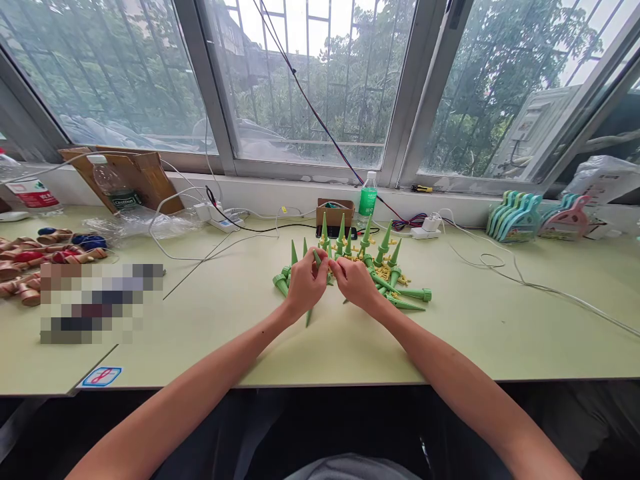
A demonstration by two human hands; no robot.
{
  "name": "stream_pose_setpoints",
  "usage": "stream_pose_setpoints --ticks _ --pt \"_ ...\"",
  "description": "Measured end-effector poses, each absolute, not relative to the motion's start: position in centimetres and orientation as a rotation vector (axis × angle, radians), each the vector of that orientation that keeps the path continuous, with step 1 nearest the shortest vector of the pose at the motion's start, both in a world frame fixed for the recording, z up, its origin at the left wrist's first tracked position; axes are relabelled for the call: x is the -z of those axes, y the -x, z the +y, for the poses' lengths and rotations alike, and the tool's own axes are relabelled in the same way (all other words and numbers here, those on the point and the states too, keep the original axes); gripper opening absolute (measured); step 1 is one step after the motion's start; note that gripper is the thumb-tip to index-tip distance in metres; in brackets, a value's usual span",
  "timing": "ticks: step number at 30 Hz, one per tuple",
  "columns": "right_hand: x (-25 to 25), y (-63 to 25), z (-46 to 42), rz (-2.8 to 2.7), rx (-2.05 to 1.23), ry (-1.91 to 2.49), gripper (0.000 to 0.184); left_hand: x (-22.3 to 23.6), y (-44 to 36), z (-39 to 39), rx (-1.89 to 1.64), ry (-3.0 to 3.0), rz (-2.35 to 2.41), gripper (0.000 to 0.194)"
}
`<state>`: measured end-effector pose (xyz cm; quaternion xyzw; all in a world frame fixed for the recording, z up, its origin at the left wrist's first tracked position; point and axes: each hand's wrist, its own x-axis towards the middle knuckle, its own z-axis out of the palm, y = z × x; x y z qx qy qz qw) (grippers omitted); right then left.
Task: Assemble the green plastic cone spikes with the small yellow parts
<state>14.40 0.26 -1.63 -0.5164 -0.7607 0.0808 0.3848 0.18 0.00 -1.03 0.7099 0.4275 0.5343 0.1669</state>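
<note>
Bare forearms (200, 393) stretch from the bottom corners over a pale green table (475, 327) to two hands meeting near its middle. Left hand (307, 283) grips a green spike (317, 257), mostly hidden by the fingers; a tapered tip below that hand points toward the near edge, though whether it belongs to the same piece cannot be told. Right hand (354, 283) has its fingers pinched just beside; their contents cannot be made out. Behind, standing spikes (341, 235) point upward, long axes roughly vertical, among yellow pieces (384, 272).
</note>
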Motion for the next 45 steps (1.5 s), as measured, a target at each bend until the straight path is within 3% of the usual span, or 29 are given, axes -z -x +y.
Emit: stream_pose_setpoints --ticks 45 --pt "1.14 -14.21 -0.39 -1.989 -0.232 1.265 0.038 0.89 -0.16 -0.06 -1.462 -2.049 1.261 0.010"
